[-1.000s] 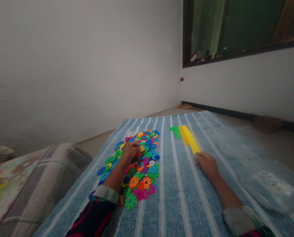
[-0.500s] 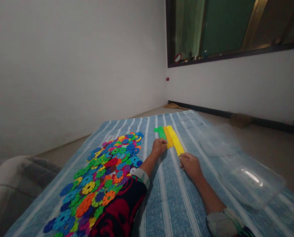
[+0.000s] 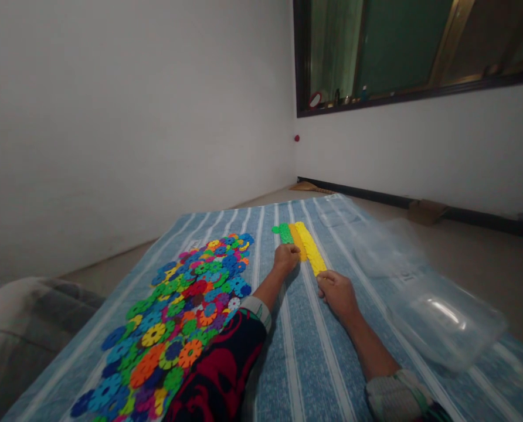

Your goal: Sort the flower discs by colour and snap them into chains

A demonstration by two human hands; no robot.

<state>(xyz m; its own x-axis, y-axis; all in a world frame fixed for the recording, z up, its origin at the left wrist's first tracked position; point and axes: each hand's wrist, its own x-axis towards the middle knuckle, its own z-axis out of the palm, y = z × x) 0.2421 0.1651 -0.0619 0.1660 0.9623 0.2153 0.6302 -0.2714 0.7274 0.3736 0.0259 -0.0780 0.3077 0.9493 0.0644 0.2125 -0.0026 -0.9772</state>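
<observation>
Rows of interlocking plastic discs lie side by side on the striped cloth: a short green row (image 3: pixel 285 234), an orange row (image 3: pixel 296 236) and a longer yellow row (image 3: pixel 311 246). My left hand (image 3: pixel 285 259) is closed, its fingertips pinched at the near part of the orange row; what they grip is hidden. At the near end of the yellow row, my right hand (image 3: pixel 338 293) is closed with thumb and finger on that end. Left of my left arm spreads a heap of many-coloured notched discs (image 3: pixel 191 287).
A clear plastic bin (image 3: pixel 450 322) rests on the right of the blue-and-white striped cloth (image 3: pixel 305 375), with clear plastic sheeting (image 3: pixel 384 249) behind it. A grey covered shape (image 3: pixel 37 334) stands at the left. Walls rise beyond the far edge.
My left fingertips have shifted slightly right over the orange row. My right hand stays at the near end of the yellow row. The view has moved very slightly.
</observation>
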